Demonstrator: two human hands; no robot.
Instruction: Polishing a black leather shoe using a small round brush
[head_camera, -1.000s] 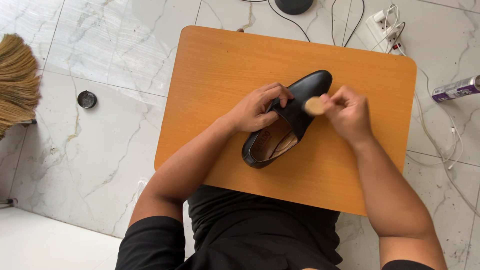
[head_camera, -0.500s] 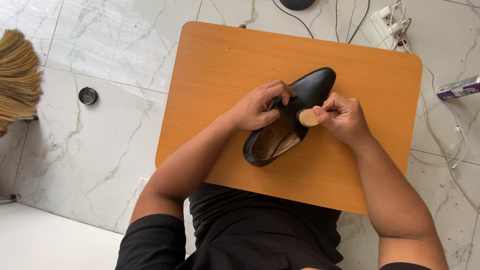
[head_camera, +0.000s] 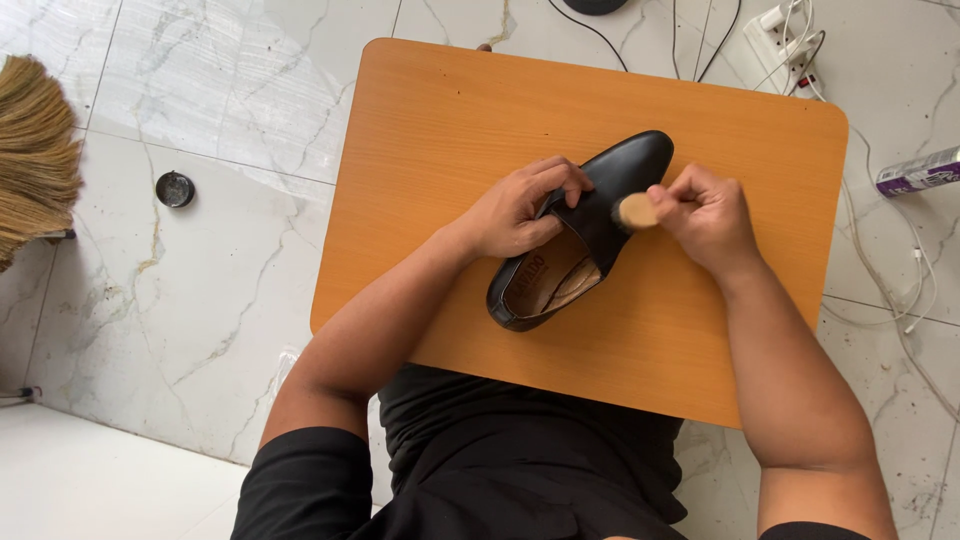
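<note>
Black leather shoe lying at a slant right in the middle of the orange wooden table, toe pointing far and right, opening toward the near left. The left hand is clamped on the shoe's left rim, fingers curled over the edge and hiding that side of the upper. The right hand pinches a small round tan brush and presses it against the shoe's right flank; most of the brush is buried under the fingers, so its handle can't be made out. Inside the shoe, a tan lining shows, but the heel end is shadowed. Off the table, on the marble floor: a small round dark tin to the left, a straw broom cut off by the left edge, a white power strip with cables at the far right, and a purple tube clipped by the right edge.
</note>
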